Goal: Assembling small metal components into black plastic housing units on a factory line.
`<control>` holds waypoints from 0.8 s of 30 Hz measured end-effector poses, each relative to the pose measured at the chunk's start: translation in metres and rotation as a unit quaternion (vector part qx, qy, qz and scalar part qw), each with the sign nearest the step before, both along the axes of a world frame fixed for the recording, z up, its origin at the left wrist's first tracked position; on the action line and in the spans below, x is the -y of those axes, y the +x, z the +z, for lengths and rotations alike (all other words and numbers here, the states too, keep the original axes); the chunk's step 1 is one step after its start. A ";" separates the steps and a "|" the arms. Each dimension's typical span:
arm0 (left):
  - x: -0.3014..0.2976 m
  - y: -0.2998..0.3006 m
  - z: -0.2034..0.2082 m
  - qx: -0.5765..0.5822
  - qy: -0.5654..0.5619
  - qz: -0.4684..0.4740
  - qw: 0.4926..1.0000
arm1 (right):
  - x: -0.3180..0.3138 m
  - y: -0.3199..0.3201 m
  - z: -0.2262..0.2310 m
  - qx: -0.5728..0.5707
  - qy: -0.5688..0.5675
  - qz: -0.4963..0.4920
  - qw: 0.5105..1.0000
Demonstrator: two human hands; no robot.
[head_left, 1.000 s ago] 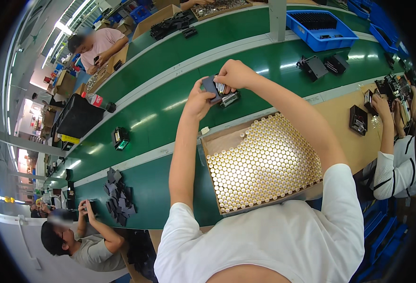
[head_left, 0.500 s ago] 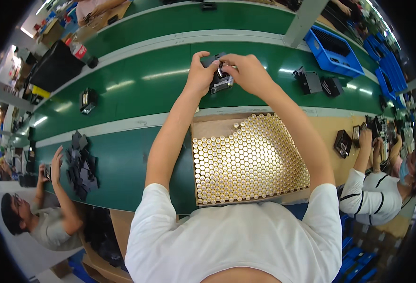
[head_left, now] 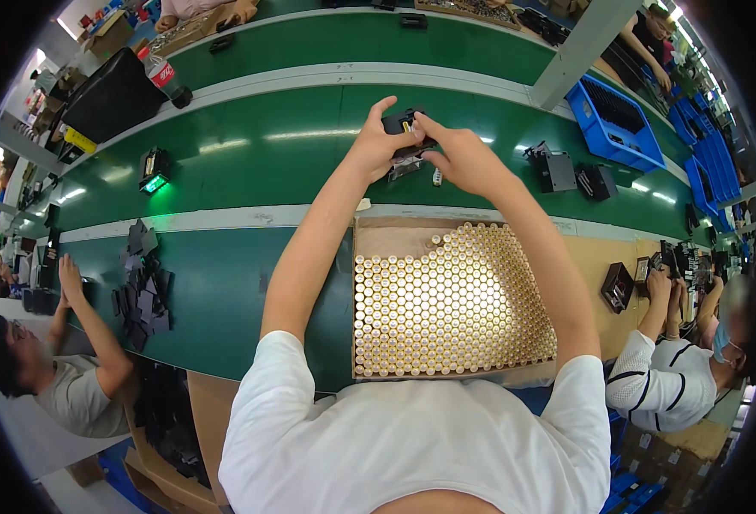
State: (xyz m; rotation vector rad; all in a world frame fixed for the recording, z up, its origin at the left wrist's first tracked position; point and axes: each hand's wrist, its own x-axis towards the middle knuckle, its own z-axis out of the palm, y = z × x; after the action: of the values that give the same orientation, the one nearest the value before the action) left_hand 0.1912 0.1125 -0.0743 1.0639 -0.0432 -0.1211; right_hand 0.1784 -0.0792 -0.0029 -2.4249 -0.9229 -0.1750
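Over the green work surface, my left hand (head_left: 375,147) grips a small black plastic case (head_left: 399,120) with fingers wrapped at its side. My right hand (head_left: 468,159) is closed at the case's other side, thumb and index finger pressed to its open top. A yellowish cylindrical cell shows in the case between the fingers. Just below my right hand's fingers lies a small battery (head_left: 437,176); beside it, a clear and dark part (head_left: 405,166) shows under the case. Between my forearms, a shallow carton holds many upright batteries (head_left: 446,300) with shiny gold-rimmed ends.
A black device (head_left: 154,170) with a green glow stands to the left, near a heap of dark flat pieces (head_left: 145,287). More black devices (head_left: 553,168) sit at right beside a blue crate (head_left: 616,124). Co-workers sit on both sides; a cola bottle (head_left: 164,77) stands far left.
The view has shifted slightly. My fingers have moved on the case, and a loose battery now shows below my right hand. The device at left now glows green; the left co-worker's hands have come together.
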 end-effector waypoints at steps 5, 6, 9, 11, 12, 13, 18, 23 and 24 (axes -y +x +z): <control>-0.010 0.001 0.001 0.035 0.084 0.013 0.996 | -0.009 0.018 0.021 -0.087 0.063 0.037 0.994; -0.011 0.003 0.002 0.045 0.113 0.008 0.993 | -0.014 0.029 0.012 -0.014 0.079 0.036 0.996; -0.017 0.007 0.006 0.064 0.171 -0.001 0.983 | -0.026 0.051 -0.010 0.131 0.111 0.034 0.985; -0.023 0.009 0.008 0.024 0.139 -0.011 0.990 | -0.037 0.058 -0.021 0.188 0.030 0.021 0.981; -0.026 0.010 0.009 0.004 0.122 -0.015 0.992 | -0.041 0.060 -0.025 0.217 -0.011 0.014 0.976; -0.028 0.011 0.009 -0.016 0.104 -0.020 0.994 | -0.043 0.062 -0.029 0.244 -0.053 0.007 0.968; -0.037 0.011 0.002 -0.012 0.169 0.029 0.985 | -0.060 0.053 -0.031 -0.086 0.133 -0.128 0.979; -0.036 0.014 -0.002 0.004 0.238 0.056 0.970 | -0.048 0.072 -0.059 -0.418 0.309 -0.145 0.842; -0.037 0.015 -0.003 0.001 0.237 0.056 0.970 | -0.048 0.072 -0.064 -0.420 0.307 -0.146 0.841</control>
State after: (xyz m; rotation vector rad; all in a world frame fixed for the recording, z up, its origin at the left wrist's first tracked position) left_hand 0.2058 0.1493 -0.0769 1.5418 0.0470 -0.0272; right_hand 0.2499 -0.0311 -0.0667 -1.7164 -0.0561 0.4088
